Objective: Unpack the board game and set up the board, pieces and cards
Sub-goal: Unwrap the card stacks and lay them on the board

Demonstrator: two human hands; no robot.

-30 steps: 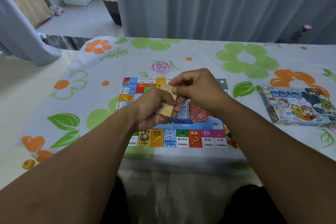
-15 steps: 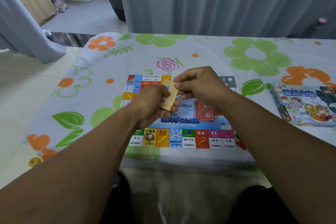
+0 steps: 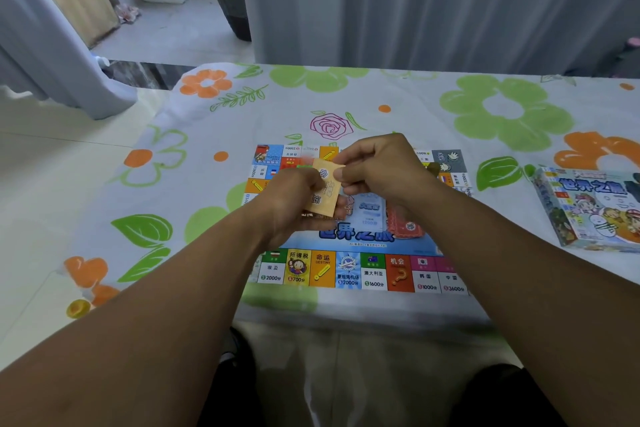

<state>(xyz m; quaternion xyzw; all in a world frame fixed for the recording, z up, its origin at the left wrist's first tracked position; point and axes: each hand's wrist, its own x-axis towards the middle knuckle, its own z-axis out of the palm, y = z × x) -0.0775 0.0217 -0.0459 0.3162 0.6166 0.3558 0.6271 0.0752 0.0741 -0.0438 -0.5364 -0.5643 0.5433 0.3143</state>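
Above board (image 3: 346, 274), left hand (image 3: 294, 198) curls round orange cards (image 3: 325, 191); right hand (image 3: 377, 170), knuckles up, pinches top edge, perhaps one card.

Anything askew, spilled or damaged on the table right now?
Nothing stands out. The board lies flat on the tablecloth, the red cards sit on it, the game box lies at the right, and left hand and right hand hold the orange cards above the board.
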